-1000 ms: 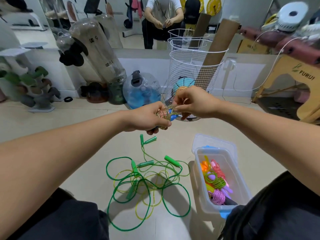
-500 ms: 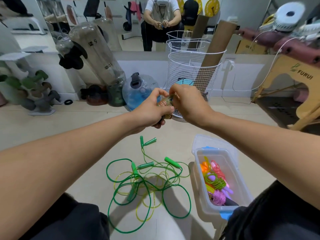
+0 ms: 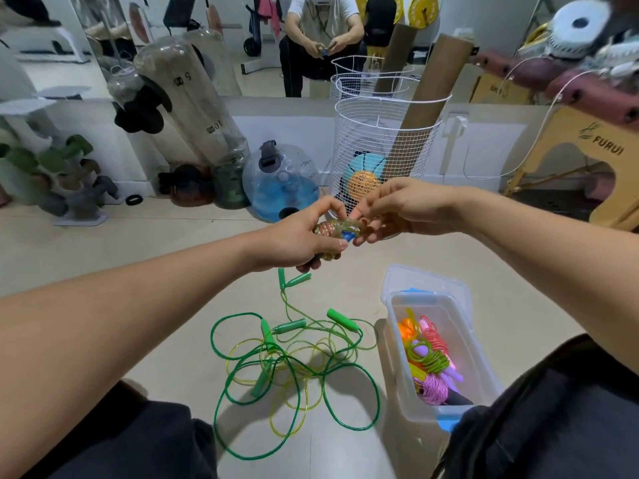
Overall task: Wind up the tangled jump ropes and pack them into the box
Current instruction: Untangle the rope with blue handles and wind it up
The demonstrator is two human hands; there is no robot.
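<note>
Head view, bundle: the left hand [image 3: 304, 236] grips a wound glittery rope bundle [image 3: 333, 233] held up over the floor, fingers curled round it.
Right hand: the right hand [image 3: 397, 210] pinches at the bundle's right end, where a blue handle tip shows.
Box: the clear box [image 3: 480, 344] sits near and right, below the right forearm, long axis running near to far; the right hand is nearer it.
Loose ropes: green tangled ropes [image 3: 294, 368] lie on the floor, left of the box.
Hidden: the rope's free end is probably tucked between the fingers; I cannot tell.
</note>
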